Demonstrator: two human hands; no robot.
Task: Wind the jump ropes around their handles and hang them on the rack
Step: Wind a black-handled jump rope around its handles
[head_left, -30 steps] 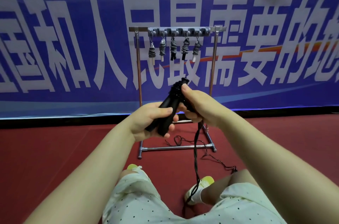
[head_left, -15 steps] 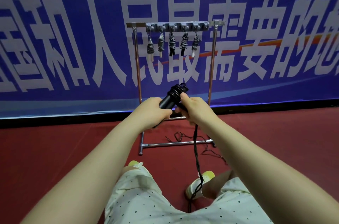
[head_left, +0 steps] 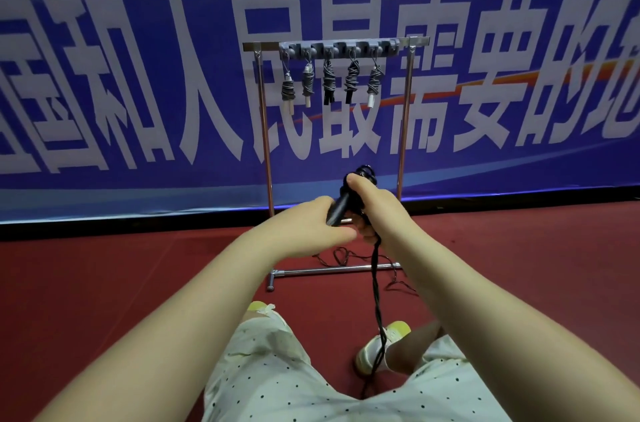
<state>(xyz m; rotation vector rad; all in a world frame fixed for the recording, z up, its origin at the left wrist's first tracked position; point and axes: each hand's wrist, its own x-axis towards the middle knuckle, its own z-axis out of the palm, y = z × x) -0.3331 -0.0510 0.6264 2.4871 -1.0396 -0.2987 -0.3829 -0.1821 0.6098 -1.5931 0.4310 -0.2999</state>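
Now both hands (head_left: 346, 217) grip handles (head_left: 341, 203) (rope (head_left: 377, 297) dangling); rack (head_left: 401, 41) holds 5 bundles (head_left: 328, 79).

Black jump rope handles (head_left: 341, 203) tilt upward, rope (head_left: 377, 300) dangling to the floor; five wound ropes (head_left: 328, 80) hang on the rack (head_left: 336, 44).

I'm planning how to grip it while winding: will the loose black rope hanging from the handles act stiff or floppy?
Probably floppy: the black rope hangs straight down from the right hand and lies in loose curls on the red floor. Likely light, since it dangles without pulling the handles down. It may unwind unless pinched.
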